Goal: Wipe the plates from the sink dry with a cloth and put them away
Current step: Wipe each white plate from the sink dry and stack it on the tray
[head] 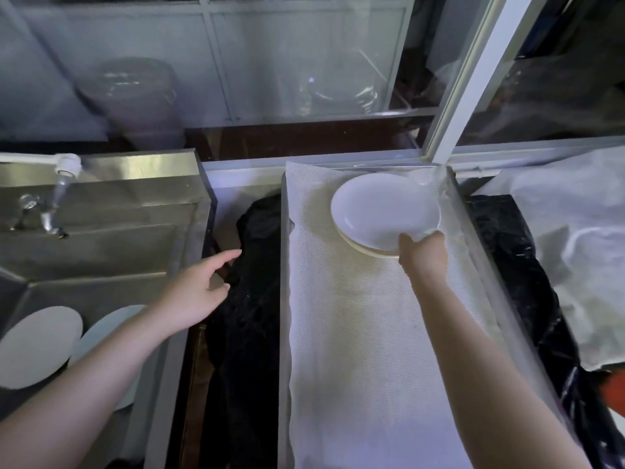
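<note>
Right hand (423, 254) on white plate (384, 211)

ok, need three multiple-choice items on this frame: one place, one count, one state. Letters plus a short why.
1. Where is the white plate that the right hand grips?
A. in the sink B. over the cloth-lined tray C. on the floor

2. How many plates lie in the sink?
A. two B. none C. five

3. The left hand is:
A. open, holding nothing B. gripping a cloth C. gripping a plate

Key: 1 B, it sits atop another plate on the tray; 2 A, two pale discs at lower left; 3 A, fingers spread, nothing held.
</note>
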Action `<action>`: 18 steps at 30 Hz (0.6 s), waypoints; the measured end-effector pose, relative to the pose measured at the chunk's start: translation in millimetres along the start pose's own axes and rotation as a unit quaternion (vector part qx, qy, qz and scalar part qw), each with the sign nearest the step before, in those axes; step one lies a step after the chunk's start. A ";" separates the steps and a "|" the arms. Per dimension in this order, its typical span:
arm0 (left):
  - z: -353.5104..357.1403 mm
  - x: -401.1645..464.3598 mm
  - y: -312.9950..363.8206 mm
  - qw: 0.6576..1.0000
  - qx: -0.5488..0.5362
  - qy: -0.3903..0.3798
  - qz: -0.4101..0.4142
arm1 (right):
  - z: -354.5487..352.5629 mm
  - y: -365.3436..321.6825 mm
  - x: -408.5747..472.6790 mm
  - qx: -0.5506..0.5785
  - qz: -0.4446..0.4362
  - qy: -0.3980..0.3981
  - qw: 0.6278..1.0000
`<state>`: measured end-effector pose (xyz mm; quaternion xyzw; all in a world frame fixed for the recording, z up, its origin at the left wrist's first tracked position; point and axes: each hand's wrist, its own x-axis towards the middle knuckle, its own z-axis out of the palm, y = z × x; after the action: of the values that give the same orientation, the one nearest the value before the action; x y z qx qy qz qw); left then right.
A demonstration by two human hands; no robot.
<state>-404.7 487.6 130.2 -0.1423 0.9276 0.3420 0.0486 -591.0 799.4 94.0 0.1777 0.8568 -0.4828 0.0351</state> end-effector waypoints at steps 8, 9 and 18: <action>15.3 2.5 0.7 0.996 0.078 -0.032 0.022 | 6.7 10.3 2.2 -0.137 0.007 -0.032 0.990; 16.8 2.1 -1.0 0.996 0.077 -0.041 0.025 | 7.2 10.8 1.5 -0.132 0.004 -0.029 0.991; 29.1 -7.7 -7.0 0.992 0.100 -0.058 0.044 | 2.4 26.9 -27.8 -0.056 0.007 -0.037 0.998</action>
<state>-395.5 503.1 105.2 -0.0760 0.9582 0.2565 0.1012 -556.2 802.5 77.3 0.1635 0.8792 -0.4402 0.0804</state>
